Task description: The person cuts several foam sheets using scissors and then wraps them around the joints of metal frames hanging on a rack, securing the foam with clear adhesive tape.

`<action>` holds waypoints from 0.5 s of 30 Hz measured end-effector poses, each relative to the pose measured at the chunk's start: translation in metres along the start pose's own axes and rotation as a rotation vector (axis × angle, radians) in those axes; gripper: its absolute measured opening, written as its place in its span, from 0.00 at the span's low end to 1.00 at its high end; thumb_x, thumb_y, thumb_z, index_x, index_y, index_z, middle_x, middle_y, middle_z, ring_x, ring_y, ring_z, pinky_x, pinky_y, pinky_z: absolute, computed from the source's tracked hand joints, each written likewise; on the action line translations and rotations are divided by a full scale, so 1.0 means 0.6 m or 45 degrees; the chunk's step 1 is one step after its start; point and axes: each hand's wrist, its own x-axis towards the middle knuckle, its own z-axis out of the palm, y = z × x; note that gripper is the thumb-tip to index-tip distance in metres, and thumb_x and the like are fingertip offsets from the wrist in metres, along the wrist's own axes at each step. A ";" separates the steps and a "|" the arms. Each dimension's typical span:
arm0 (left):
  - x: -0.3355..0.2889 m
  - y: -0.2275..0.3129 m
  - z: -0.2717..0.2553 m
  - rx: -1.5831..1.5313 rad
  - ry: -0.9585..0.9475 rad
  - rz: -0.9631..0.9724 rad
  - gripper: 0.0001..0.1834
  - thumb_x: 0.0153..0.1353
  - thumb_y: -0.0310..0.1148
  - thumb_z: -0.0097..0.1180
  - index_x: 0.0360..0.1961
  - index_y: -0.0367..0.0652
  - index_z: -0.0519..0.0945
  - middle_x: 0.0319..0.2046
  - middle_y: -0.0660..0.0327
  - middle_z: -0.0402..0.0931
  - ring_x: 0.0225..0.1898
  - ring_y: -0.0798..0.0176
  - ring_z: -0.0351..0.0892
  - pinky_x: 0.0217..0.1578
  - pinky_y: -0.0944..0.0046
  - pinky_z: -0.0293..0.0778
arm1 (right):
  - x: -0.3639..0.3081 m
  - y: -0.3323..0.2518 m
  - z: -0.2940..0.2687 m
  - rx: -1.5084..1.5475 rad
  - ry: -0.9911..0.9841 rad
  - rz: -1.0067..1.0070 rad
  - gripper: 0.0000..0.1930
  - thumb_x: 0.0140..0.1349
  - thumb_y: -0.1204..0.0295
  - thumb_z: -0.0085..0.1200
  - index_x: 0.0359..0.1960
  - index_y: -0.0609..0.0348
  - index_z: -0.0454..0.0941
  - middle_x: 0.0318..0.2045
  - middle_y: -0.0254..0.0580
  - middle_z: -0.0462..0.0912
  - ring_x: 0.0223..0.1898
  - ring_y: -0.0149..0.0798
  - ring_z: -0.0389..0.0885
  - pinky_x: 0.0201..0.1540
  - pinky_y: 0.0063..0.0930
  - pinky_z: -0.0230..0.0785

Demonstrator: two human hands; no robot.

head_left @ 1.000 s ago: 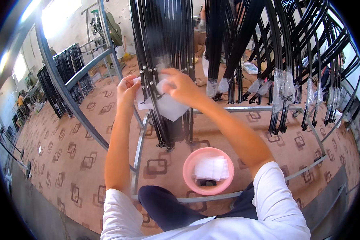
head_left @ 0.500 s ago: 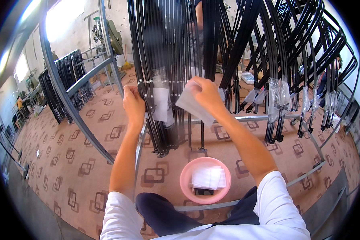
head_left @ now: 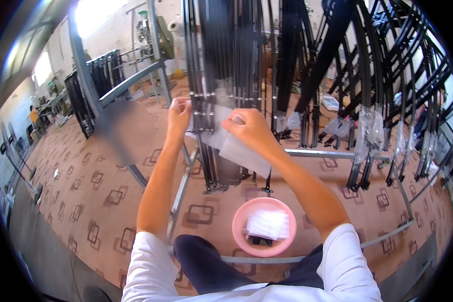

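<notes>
Pinching a thin, translucent white sheet (head_left: pixel 245 153), the right hand (head_left: pixel 247 126) is at the centre of the frame, in front of a bundle of upright black bars (head_left: pixel 226 65). The sheet slants down below its fingers toward the lower right. Left of the bundle, apart from the right hand, the left hand (head_left: pixel 179 121) is raised beside the bars with its fingers bent; a white edge shows at its side, but I cannot tell whether it grips anything. At lower centre, a round pink basin (head_left: pixel 239 226) holds a stack of white sheets (head_left: pixel 269 223). At right of the frame, more black bars wear clear plastic covers (head_left: pixel 365 131) near their lower ends.
</notes>
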 end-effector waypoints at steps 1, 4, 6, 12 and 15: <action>0.002 -0.003 -0.004 0.040 0.013 0.043 0.07 0.55 0.28 0.47 0.34 0.36 0.71 0.26 0.60 0.73 0.27 0.69 0.71 0.28 0.71 0.67 | -0.001 -0.002 0.005 0.012 0.018 -0.025 0.13 0.47 0.63 0.55 0.24 0.62 0.76 0.19 0.47 0.75 0.24 0.40 0.73 0.28 0.30 0.63; 0.008 0.018 -0.022 0.052 -0.009 0.020 0.07 0.55 0.29 0.47 0.35 0.38 0.71 0.29 0.61 0.73 0.29 0.71 0.70 0.29 0.71 0.68 | 0.001 -0.009 0.005 0.093 0.029 -0.062 0.12 0.47 0.65 0.56 0.23 0.62 0.75 0.16 0.41 0.74 0.21 0.31 0.70 0.26 0.25 0.61; 0.002 0.036 -0.035 0.079 -0.053 -0.084 0.08 0.57 0.31 0.46 0.37 0.41 0.71 0.34 0.63 0.73 0.33 0.72 0.71 0.32 0.72 0.68 | 0.004 -0.018 0.010 0.191 -0.039 -0.018 0.12 0.47 0.64 0.56 0.24 0.62 0.75 0.19 0.50 0.76 0.23 0.41 0.75 0.29 0.31 0.64; 0.002 0.060 -0.035 0.055 -0.025 0.035 0.11 0.56 0.32 0.48 0.38 0.40 0.69 0.34 0.60 0.73 0.32 0.70 0.71 0.32 0.70 0.69 | 0.022 -0.034 0.031 0.299 -0.070 -0.004 0.07 0.47 0.70 0.53 0.24 0.61 0.75 0.17 0.41 0.74 0.21 0.29 0.72 0.25 0.23 0.62; 0.021 0.050 -0.036 0.044 0.129 0.124 0.18 0.53 0.34 0.51 0.44 0.39 0.65 0.33 0.55 0.73 0.29 0.68 0.71 0.27 0.69 0.70 | 0.025 -0.045 0.034 0.334 -0.112 0.018 0.06 0.47 0.72 0.51 0.25 0.62 0.75 0.16 0.39 0.74 0.21 0.28 0.72 0.25 0.22 0.62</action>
